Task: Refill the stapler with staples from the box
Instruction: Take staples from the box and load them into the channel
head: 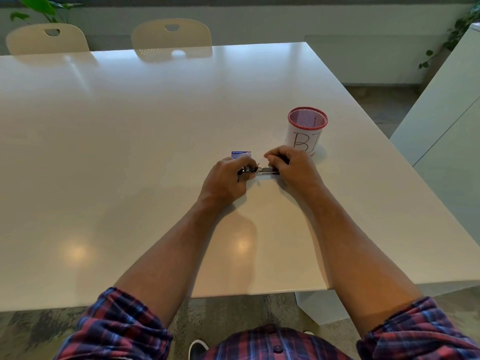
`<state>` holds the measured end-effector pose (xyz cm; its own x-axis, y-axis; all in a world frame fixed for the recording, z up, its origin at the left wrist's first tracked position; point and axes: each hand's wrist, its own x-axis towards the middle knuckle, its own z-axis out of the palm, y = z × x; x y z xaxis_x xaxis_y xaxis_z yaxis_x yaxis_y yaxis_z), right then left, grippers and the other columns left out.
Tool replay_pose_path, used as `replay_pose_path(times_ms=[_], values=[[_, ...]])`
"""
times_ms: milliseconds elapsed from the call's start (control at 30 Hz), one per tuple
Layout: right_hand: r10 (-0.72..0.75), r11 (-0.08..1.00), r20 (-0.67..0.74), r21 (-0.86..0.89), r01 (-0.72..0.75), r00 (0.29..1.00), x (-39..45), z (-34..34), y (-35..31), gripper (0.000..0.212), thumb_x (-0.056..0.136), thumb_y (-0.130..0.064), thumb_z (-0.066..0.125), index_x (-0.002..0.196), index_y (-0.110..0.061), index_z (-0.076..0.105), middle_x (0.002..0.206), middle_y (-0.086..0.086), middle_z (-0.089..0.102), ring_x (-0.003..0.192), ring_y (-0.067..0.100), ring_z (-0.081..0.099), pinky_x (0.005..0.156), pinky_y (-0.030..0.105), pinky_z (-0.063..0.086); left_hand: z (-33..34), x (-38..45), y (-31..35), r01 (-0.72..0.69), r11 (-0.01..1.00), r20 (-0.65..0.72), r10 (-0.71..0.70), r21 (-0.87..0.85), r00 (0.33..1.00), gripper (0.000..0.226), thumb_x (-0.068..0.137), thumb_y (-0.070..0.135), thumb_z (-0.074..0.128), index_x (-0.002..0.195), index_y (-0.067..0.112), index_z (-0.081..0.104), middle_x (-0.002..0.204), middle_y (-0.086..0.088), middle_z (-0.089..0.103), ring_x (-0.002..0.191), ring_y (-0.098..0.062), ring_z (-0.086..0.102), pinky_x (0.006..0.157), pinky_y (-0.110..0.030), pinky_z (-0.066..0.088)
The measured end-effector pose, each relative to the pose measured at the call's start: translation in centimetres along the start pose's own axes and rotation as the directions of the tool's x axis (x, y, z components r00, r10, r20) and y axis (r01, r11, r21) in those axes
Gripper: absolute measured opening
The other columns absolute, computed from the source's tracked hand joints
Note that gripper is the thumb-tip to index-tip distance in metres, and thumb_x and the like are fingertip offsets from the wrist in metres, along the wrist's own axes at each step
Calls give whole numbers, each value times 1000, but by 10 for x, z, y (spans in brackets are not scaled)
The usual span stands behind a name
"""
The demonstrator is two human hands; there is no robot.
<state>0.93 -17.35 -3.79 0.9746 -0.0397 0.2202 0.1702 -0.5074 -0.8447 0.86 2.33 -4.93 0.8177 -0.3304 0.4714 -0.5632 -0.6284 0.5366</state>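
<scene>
Both forearms reach out; the left hand [225, 178] and right hand [292, 166] grasp the small black-and-silver metal stapler [262, 171] mid-table [130, 152], with open room all round.

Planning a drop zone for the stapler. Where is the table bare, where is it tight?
Bare: the white table left of the left hand, the near strip between the forearms, and the far half toward the beige chairs. Tight: both hands on the black-and-metal stapler, small blue staple box just behind, red mesh cup beside the right hand.

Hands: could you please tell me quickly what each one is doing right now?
Left hand: closed on the stapler.
Right hand: closed on the stapler's other end.
</scene>
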Motion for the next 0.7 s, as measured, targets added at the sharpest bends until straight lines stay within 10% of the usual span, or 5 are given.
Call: replay_pose_path(times_ms=[700], values=[[-158,977,129,-125,174,979,-3,-19,4,11,78,-18,86,86,-20,79,87,-6,71,84,4,62,70,17,43,2,0,-2,-55,995,-12,56,89,998,23,86,6,73,107,13,72,103,-7,77,91,-30,69,77,-39,58]])
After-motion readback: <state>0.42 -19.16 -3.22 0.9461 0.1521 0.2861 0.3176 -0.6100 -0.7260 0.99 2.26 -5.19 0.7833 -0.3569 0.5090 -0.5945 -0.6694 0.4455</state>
